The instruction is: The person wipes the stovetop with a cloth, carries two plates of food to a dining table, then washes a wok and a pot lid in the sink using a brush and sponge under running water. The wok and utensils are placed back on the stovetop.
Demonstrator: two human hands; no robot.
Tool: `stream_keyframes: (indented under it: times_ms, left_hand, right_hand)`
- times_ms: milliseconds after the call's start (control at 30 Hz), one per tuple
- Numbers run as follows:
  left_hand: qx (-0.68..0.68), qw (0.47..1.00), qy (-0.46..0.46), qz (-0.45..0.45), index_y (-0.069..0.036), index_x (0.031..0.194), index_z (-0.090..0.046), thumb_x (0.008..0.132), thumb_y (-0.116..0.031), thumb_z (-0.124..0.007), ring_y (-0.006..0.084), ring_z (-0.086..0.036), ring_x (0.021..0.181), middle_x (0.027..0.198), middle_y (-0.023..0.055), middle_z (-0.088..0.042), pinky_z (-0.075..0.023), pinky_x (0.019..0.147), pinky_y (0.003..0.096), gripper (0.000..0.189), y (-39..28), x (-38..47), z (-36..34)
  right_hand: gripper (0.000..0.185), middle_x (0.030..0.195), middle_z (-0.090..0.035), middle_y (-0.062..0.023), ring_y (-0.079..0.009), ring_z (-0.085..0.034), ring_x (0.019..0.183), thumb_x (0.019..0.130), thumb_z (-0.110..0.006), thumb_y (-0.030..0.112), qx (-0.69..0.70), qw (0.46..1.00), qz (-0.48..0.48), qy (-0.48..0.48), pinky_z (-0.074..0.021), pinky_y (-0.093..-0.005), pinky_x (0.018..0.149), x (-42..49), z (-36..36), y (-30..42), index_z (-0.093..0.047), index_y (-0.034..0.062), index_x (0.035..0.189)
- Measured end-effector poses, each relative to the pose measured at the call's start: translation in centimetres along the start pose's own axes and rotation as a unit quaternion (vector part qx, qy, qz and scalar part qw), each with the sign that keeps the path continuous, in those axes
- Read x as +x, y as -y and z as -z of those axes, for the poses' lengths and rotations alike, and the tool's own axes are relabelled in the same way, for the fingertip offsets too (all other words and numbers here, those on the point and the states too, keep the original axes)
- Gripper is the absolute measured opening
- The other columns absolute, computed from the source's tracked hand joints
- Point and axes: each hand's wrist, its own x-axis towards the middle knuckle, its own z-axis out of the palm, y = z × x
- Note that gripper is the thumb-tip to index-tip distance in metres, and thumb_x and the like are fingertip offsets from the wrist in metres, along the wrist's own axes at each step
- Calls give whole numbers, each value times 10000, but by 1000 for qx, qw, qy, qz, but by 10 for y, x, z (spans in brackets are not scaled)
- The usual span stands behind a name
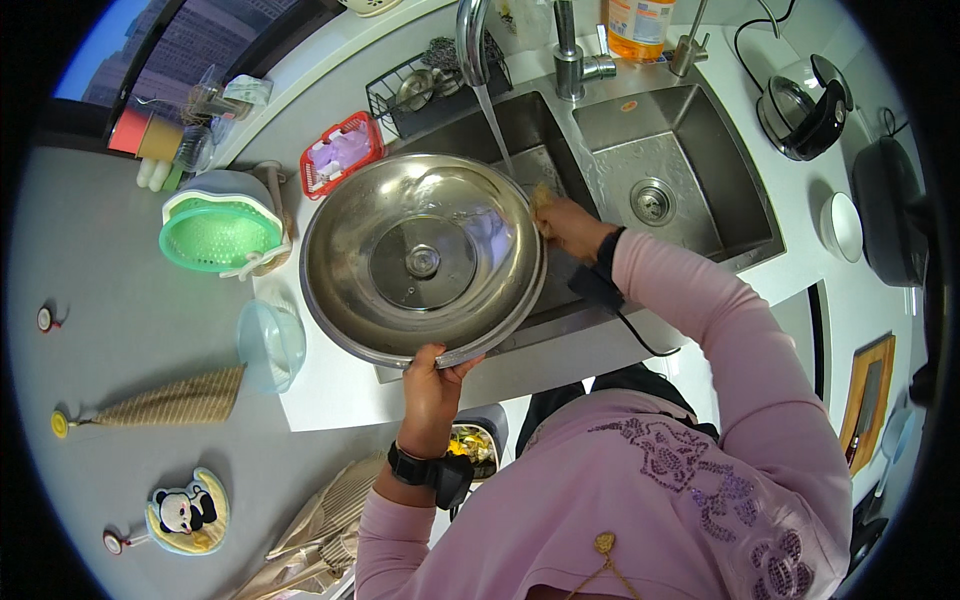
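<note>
A large, round, shiny metal lid [345,277] is tilted over the left side of the sink, with a ringed panel and a small round fitting at its middle. My left hand [435,394] grips its near rim, thumb on top. At the lid's right rim, my right hand [574,225] holds a tan scrubber [541,199], mostly hidden by the fingers. Water runs from the curved chrome faucet [472,45] into the dark left sink basin [551,135], just beyond the scrubber. The lid hides much of that basin.
The smaller right sink basin [652,161] has a drain. A red basket [341,154] and a black wire rack [390,97] stand behind the lid. Left are a green colander [220,234] and a clear blue bowl [270,346]; right are a kettle [802,112] and a white bowl [841,227].
</note>
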Motion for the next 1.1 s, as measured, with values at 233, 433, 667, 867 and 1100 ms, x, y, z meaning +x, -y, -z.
stream_keyframes:
  times_ms: [233, 433, 667, 867, 1100]
  left_hand:
    - [21, 1000, 6, 7, 69, 1008, -525, 828, -89, -450, 285, -610, 945, 1039, 165, -593, -542, 805, 423, 251, -14, -7, 7]
    - [58, 998, 33, 7, 55, 1075, -518, 838, -90, -458, 268, -627, 915, 1070, 157, -593, -557, 761, 408, 284, -24, -28, 12]
    - [79, 997, 19, 4, 67, 1019, -524, 820, -84, -457, 286, -629, 901, 1029, 171, -609, -544, 763, 443, 259, -18, -23, 1]
    - [49, 999, -4, 1, 84, 1015, -514, 822, -59, -454, 308, -633, 863, 1003, 174, -591, -564, 731, 418, 248, -10, -12, -2]
    - [52, 998, -6, -22, 87, 1021, -504, 807, -78, -471, 309, -630, 870, 1017, 177, -597, -565, 739, 449, 272, -11, 2, 6]
  right_hand:
    - [208, 945, -593, -113, -238, -592, 855, 847, -512, 204, -254, 959, 89, 83, -493, -392, 711, -10, 2, -8, -572, 50, 973]
    - [344, 1045, -557, -187, -354, -567, 912, 784, -566, 179, -537, 816, 195, -86, -462, -442, 789, 50, 13, 39, -546, 33, 1095]
    - [379, 1044, -527, -229, -396, -562, 942, 773, -555, 129, -715, 612, 326, 85, -465, -448, 793, 20, -27, 18, -552, 40, 1142]
    - [328, 999, -600, -187, -356, -595, 893, 769, -572, 133, -626, 715, 190, 247, -477, -406, 785, -5, -48, 3, -599, 70, 1090]
    - [171, 795, -654, -120, -306, -621, 801, 781, -585, 208, -659, 695, 204, 204, -486, -382, 742, -32, -51, 12, -678, 106, 881]
